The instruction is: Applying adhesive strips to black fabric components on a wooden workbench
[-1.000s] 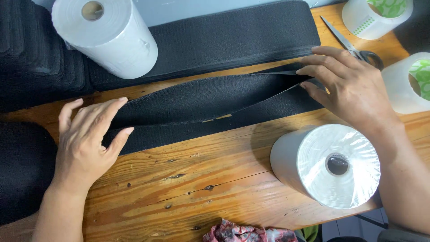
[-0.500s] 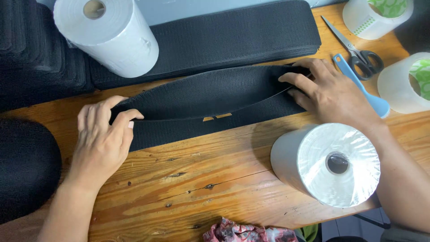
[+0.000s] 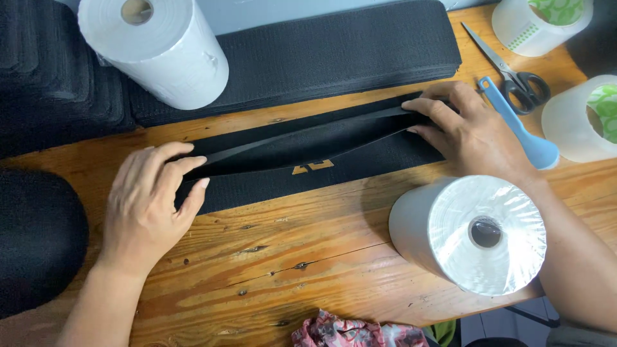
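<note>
A long black fabric band [image 3: 308,160] lies across the wooden table [image 3: 289,270], its upper layer lifted and folding over lengthwise; a small gold mark shows on its lower layer. My left hand [image 3: 151,199] pinches the band's left end with curled fingers. My right hand [image 3: 469,132] grips the right end, fingertips pressing the fold. Behind the band sits a stack of similar black bands [image 3: 321,58].
White paper rolls stand at top left [image 3: 154,45] and front right [image 3: 472,231]. Scissors [image 3: 514,77] and a blue spoon-like tool [image 3: 520,128] lie right of my hand. Clear tape rolls [image 3: 581,115] sit far right. Dark fabric piles [image 3: 45,83] fill the left; patterned cloth [image 3: 353,334] lies at the front edge.
Both hands went from lying flat on the band to gripping its ends. The band's top layer has lifted and folded over toward the far side.
</note>
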